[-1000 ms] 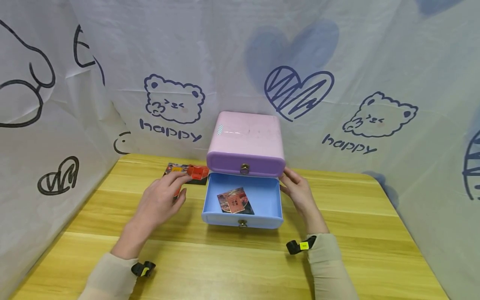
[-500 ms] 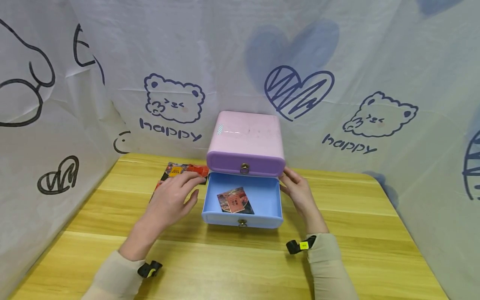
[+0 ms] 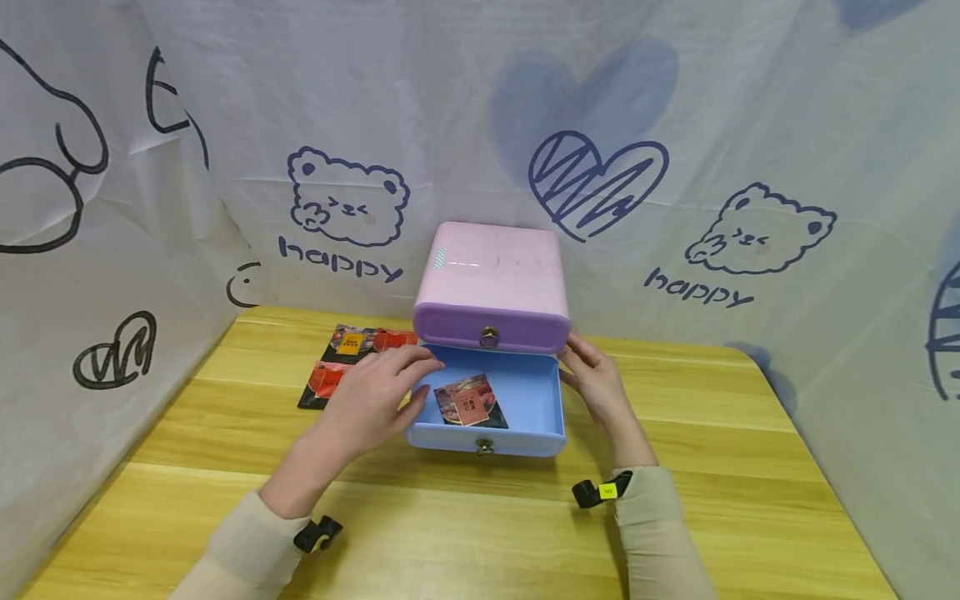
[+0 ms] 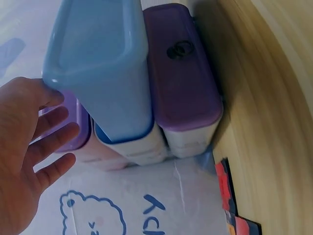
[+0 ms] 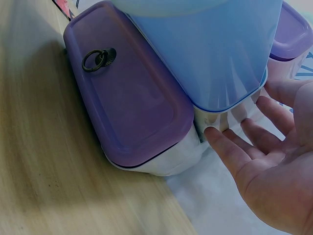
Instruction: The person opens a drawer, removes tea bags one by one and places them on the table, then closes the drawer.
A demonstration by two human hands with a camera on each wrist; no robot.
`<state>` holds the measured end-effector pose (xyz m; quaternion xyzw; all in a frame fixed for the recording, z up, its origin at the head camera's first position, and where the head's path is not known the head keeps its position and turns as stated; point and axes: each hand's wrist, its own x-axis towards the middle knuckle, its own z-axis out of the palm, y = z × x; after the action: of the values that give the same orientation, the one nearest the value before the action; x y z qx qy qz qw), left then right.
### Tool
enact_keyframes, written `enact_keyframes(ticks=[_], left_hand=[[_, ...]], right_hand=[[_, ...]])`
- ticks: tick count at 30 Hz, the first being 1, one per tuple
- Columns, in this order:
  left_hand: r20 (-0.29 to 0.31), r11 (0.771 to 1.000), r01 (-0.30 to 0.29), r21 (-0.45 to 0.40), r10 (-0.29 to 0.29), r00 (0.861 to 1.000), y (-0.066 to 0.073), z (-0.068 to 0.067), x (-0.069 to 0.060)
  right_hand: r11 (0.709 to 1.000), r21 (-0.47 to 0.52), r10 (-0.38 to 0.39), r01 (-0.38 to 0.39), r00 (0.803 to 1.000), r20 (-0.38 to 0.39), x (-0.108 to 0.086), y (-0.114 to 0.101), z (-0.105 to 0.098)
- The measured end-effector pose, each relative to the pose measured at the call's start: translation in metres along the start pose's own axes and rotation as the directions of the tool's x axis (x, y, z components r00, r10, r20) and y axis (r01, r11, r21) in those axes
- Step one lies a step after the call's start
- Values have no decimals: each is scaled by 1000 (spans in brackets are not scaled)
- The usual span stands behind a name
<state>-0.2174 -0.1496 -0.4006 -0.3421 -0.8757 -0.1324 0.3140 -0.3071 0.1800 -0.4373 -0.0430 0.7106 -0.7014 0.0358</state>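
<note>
A blue drawer [image 3: 528, 387] stands pulled out of a small pink storage box [image 3: 498, 262], below its purple top drawer [image 3: 465, 325]. One small printed food packet [image 3: 471, 402] lies in the blue drawer. My left hand [image 3: 371, 396] is over the drawer's left rim, fingertips above the inside; the left wrist view shows its fingers [image 4: 54, 142] spread, holding nothing, thumb close to the drawer. On the other side, my right hand [image 3: 600, 387] rests its fingertips against the right side of the box, with fingers [image 5: 227, 149] extended in the right wrist view.
To the left of the box, several red and black packets [image 3: 324, 382] lie on the wooden table [image 3: 480, 533]. Both wrist views show another purple drawer [image 5: 132, 93] with a ring pull beneath the blue one. A printed white cloth [image 3: 345, 108] hangs close behind.
My left hand has moved right, from above the packets on the table to the blue drawer's left rim, uncovering those packets. The right hand and the drawer stay in place.
</note>
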Motion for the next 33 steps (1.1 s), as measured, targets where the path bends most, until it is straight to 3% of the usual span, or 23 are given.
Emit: enact_keyframes(ticks=[12,19,23,28,33], left_hand=[[121,1000,-25,5,24,992,19,3,25],[245,1000,-3,-10,5,969,27,5,37],[351,999,37,-39,-21,936,31,5,46],[474,992,111,-54,-72,877,37,6,56],[571,980,195,-30,-143,808,40,9,66]], right_hand=[[1000,7,-4,4,1000,7,-1,1,0],[1000,10,-7,7,1000,5,0,0,0],[1000,-1,-2,2,1000,5,0,0,-1],[1000,3,1,-1,1000,7,-1,1,-1],[1000,14,-3,3,1000,8,0,0,0]])
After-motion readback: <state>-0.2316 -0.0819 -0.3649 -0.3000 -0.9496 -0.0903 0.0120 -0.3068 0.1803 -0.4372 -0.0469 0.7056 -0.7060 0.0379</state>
